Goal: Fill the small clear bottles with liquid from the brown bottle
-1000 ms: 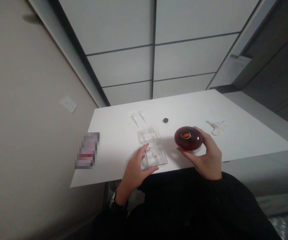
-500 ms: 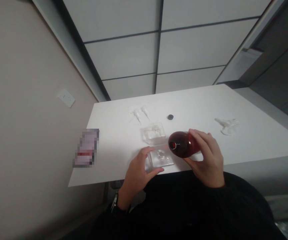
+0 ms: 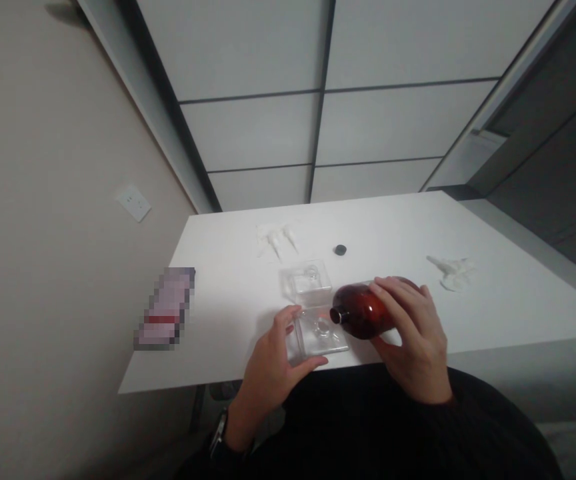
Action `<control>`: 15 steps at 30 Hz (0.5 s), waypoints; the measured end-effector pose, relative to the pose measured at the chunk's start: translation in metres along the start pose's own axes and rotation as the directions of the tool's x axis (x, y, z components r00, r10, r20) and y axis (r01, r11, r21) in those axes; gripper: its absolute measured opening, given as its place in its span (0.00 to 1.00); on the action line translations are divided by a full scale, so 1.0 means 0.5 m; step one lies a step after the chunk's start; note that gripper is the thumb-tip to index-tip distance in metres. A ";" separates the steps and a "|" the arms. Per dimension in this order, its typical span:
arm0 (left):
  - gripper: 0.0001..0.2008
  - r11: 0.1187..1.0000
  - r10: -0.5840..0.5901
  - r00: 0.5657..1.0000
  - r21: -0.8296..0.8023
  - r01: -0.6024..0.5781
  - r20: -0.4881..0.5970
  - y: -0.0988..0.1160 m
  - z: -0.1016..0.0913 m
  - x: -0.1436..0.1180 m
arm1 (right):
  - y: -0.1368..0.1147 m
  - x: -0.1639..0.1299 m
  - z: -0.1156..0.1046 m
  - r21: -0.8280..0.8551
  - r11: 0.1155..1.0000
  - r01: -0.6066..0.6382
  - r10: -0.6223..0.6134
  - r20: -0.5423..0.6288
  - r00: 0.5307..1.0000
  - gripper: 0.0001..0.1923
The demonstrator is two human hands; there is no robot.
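Observation:
My right hand [image 3: 413,333] is wrapped round a reddish-brown bottle [image 3: 365,312], tilted over with its uncapped mouth facing left. The bottle's mouth hangs over the nearer clear plastic box [image 3: 318,340], which has a round ring shape in it. My left hand [image 3: 275,360] grips that box from its left side, thumb at the near edge and fingers at the far edge. Just behind stands a second clear plastic box [image 3: 309,283], touched by neither hand. Whether liquid is flowing from the bottle I cannot tell. A black cap [image 3: 341,250] lies farther back.
Two whitish pointed nozzle-like pieces [image 3: 274,243] lie on the white table [image 3: 228,300] toward the back. Crumpled white tissue [image 3: 453,272] sits at the right. A blurred-out flat object [image 3: 165,308] rests near the left edge, beside the wall with a socket [image 3: 135,203].
The bottle has tipped further over, its mouth turning left and down above the nearer box. My left hand keeps its hold on the box. The camera view has shifted slightly.

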State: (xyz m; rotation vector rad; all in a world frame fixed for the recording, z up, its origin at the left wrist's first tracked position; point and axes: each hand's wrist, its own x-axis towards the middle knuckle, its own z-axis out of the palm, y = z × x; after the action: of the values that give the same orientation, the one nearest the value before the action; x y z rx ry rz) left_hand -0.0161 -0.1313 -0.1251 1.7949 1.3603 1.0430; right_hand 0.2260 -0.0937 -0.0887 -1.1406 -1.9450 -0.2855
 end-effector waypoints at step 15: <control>0.40 0.998 -0.056 0.997 0.043 0.054 0.056 0.015 -0.005 0.006 | -0.008 0.000 -0.006 -0.060 0.998 0.005 -0.006 -0.028 1.000 0.41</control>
State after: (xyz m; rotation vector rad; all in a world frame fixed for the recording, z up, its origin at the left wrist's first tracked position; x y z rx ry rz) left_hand -0.0146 -0.1303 -0.1166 1.7933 1.3984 0.9338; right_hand 0.2246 -0.0977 -0.0862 -1.1641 -1.9269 -0.3632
